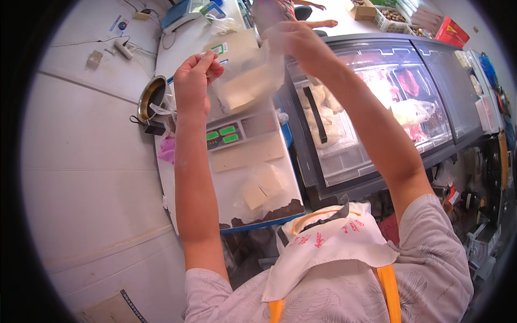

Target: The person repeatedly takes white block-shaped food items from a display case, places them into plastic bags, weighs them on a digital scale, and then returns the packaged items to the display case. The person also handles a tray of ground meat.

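Note:
My left hand (196, 78) is raised, with thumb and fingers pinched on a bit of clear plastic film. Across from it, my right hand (297, 42) is blurred and grips the upper side of a thin clear plastic bag (268, 66). The bag hangs stretched between the two hands, and a pale beige block (244, 87) shows in or behind it. Below stands a digital scale (224, 135) with lit green displays. Nearer to me, a flat beige slab (248, 152) and a clear bag of beige blocks (262, 187) lie on the white table.
A glass-topped display case (323, 177) with meat and bagged goods stands to the right. At the table's left edge are a metal bowl (150, 97) and a pink bag (166, 149). Another person's arm (323, 23) appears at the far end, near crates (389, 20).

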The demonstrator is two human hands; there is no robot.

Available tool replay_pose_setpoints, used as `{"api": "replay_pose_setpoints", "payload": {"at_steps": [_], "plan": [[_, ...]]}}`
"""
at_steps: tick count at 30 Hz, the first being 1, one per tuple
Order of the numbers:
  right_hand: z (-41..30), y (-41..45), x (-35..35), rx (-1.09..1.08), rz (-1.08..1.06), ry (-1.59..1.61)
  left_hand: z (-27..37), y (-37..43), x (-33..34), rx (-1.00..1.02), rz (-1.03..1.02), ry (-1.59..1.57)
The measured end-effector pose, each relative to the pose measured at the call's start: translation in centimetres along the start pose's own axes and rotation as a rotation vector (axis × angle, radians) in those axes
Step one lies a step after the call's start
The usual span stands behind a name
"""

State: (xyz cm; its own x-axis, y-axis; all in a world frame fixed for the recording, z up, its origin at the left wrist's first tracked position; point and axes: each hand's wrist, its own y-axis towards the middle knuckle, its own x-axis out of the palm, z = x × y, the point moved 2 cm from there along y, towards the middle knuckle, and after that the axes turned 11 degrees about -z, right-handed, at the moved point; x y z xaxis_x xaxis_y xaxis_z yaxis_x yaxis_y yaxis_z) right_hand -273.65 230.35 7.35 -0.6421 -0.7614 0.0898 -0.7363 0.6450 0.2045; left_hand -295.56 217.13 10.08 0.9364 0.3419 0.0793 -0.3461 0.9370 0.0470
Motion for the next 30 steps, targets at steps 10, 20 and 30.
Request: {"api": "replay_pose_setpoints", "payload": {"at_steps": [10, 20, 30], "plan": [[3.3, -17.6, -15.0, 0.25, 0.085, -0.258, -13.1, -4.5, 17.2, -0.293, -0.304, -0.216], [11.8, -28.1, -21.1, 0.3, 0.196, 0.038, -23.3, -7.8, 27.6, -0.234, -0.35, 0.166], [19.5, -26.7, -20.1, 0.229, 0.304, 0.21, -29.8, -6.0, 31.0, -0.169, -0.559, 0.042]]}}
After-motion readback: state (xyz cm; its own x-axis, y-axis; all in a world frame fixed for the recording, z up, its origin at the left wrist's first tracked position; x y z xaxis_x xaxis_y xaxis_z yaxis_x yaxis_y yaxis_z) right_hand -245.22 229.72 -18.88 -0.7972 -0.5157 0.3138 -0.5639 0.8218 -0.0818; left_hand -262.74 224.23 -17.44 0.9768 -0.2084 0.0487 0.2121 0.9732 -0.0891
